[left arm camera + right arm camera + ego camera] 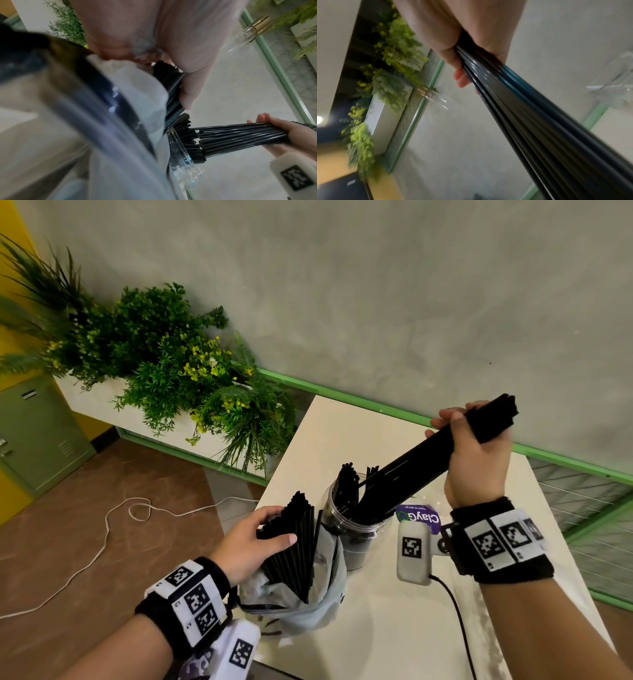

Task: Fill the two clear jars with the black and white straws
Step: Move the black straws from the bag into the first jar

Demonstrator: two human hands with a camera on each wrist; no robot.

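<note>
A clear jar (pixel 354 534) stands mid-table with several black straws (pixel 346 487) upright in it. My right hand (pixel 474 446) grips a thick bundle of black straws (pixel 414 465) near its top. The bundle slants down to the left, its lower ends inside the jar mouth. My left hand (pixel 262 537) grips a second bunch of black straws (pixel 298 546) that sticks up out of a pale plastic bag (pixel 322 604) at the table's near left corner. No white straws show. In the right wrist view my fingers (pixel 460 79) wrap the bundle (pixel 530 121).
The white table (pixel 404 628) ends at a green rail (pixel 342 395) and grey wall. A purple-labelled packet (pixel 419 517) lies right of the jar. A clear vessel with a gold band (pixel 250 31) sits by the rail. A planter (pixel 164 364) and a floor cable (pixel 102 542) are on the left.
</note>
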